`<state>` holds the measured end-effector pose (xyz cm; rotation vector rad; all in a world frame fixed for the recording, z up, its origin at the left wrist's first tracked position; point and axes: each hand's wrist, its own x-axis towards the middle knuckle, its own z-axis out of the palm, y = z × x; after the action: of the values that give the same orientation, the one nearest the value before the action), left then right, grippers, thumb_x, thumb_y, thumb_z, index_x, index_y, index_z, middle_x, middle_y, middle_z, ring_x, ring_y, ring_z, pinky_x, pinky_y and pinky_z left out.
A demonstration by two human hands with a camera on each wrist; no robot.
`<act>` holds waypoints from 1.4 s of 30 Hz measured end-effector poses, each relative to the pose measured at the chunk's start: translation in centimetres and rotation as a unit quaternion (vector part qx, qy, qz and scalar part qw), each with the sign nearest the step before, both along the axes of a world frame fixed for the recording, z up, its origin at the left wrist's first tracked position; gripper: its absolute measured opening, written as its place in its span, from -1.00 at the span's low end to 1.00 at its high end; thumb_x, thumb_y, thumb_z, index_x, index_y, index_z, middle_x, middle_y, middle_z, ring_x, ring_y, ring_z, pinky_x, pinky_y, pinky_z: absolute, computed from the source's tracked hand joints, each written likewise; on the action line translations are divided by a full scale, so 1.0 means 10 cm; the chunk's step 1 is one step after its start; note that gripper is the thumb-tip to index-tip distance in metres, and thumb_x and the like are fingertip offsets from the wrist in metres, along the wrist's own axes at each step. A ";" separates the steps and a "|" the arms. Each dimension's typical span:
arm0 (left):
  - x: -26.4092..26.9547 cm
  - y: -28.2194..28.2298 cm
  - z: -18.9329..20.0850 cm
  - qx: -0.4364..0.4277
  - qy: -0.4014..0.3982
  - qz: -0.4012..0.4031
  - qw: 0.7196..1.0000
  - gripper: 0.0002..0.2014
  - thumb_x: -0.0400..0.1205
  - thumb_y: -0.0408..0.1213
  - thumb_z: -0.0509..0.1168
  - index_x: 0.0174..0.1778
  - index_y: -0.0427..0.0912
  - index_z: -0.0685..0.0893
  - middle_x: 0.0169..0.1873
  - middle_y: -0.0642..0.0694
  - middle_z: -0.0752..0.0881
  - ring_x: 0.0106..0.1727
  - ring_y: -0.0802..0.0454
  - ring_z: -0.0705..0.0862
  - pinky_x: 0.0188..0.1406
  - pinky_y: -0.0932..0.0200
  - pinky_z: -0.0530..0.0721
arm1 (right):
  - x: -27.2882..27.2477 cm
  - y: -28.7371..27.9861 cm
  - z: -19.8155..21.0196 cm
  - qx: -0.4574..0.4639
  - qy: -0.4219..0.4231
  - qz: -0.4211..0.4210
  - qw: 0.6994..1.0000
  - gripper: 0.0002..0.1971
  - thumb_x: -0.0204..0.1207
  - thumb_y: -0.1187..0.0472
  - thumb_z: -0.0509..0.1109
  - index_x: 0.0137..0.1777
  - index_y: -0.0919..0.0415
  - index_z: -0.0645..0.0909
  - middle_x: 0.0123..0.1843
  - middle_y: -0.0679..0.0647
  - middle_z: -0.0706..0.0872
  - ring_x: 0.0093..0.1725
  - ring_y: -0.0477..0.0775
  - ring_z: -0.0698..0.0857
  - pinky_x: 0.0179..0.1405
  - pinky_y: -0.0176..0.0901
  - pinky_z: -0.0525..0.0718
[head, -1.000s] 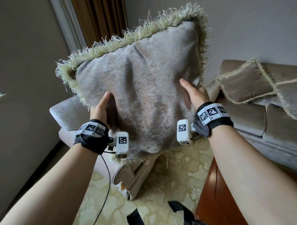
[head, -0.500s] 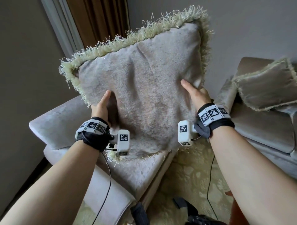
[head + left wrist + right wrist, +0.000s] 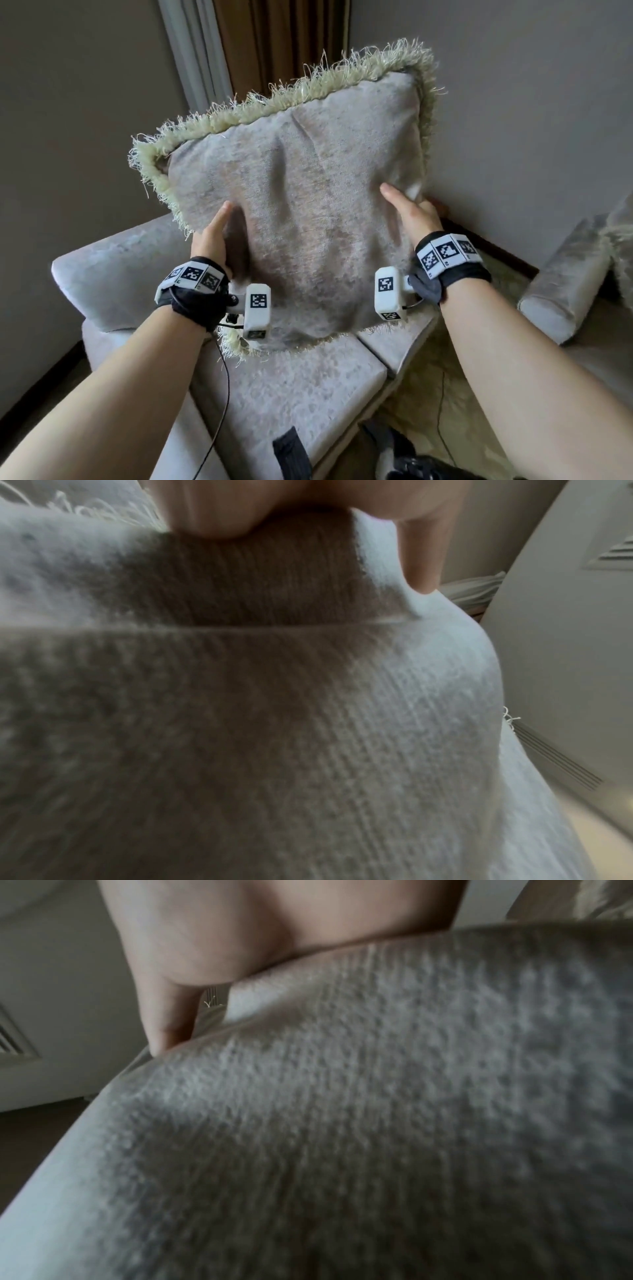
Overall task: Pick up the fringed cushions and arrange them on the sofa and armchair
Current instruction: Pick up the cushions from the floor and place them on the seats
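Lower centre of the frame, the pale armchair (image 3: 301, 387) seat sits nearest, and just above it both hands clamp the fringed cushion (image 3: 298, 219): left hand (image 3: 210, 236) pinching its left edge, thumb on the front, right hand (image 3: 411, 212) pinching the right edge likewise. The cushion is held upright mid-frame, over the seat. Behind, brown curtains (image 3: 284, 44) hang at upper centre.

The head view looks down over the cushion (image 3: 294, 219); both wrist views press close against its fabric.
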<state>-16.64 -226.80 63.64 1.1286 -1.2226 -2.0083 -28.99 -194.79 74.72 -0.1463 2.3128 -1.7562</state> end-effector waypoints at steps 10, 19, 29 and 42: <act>-0.27 -0.21 0.00 0.032 -0.031 0.137 0.990 0.18 -0.13 0.52 0.62 0.42 -0.01 0.69 0.36 -0.08 0.77 0.33 -0.17 0.78 0.39 -0.26 0.70 | -1.41 -1.20 -0.03 0.039 -0.010 0.166 0.985 0.17 -0.11 -0.53 0.50 0.44 0.27 0.58 0.35 0.14 0.71 0.31 0.20 0.69 0.47 0.08 0.56; 0.08 -0.89 -0.49 0.117 -0.011 0.193 0.974 0.11 -0.07 0.43 0.70 0.41 -0.04 0.74 0.29 -0.10 0.83 0.38 -0.19 0.77 0.49 -0.26 0.55 | -1.60 -2.61 -0.47 0.067 -0.010 0.255 0.965 0.35 -0.33 -0.65 0.52 0.50 0.13 0.52 0.34 0.05 0.73 0.29 0.16 0.72 0.43 0.09 0.60; -0.03 -1.19 -1.20 0.286 -0.039 0.223 0.931 0.55 -0.39 0.64 0.53 0.57 -0.11 0.55 0.47 -0.31 0.68 0.47 -0.48 0.63 0.45 -0.67 0.42 | -1.56 -3.55 -0.72 0.109 0.024 0.353 0.929 -0.34 0.36 -0.28 0.53 0.32 0.18 0.64 0.20 0.01 0.72 0.19 0.08 0.67 0.25 -0.18 0.54; -0.46 -1.21 -2.40 0.418 -0.022 0.296 0.859 0.71 -0.45 0.66 0.49 0.71 -0.08 0.35 0.65 -0.30 0.47 0.57 -0.45 0.54 0.50 -0.65 0.38 | -1.82 -4.48 -1.91 0.177 0.057 0.407 0.894 -0.12 0.01 -0.50 0.45 0.23 0.11 0.71 0.14 -0.03 0.81 0.15 0.04 0.77 0.31 0.02 0.68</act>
<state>-21.22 -238.88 39.63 1.6740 0.1081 -2.0008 -47.15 -239.61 55.67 -1.0023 2.1072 -0.9135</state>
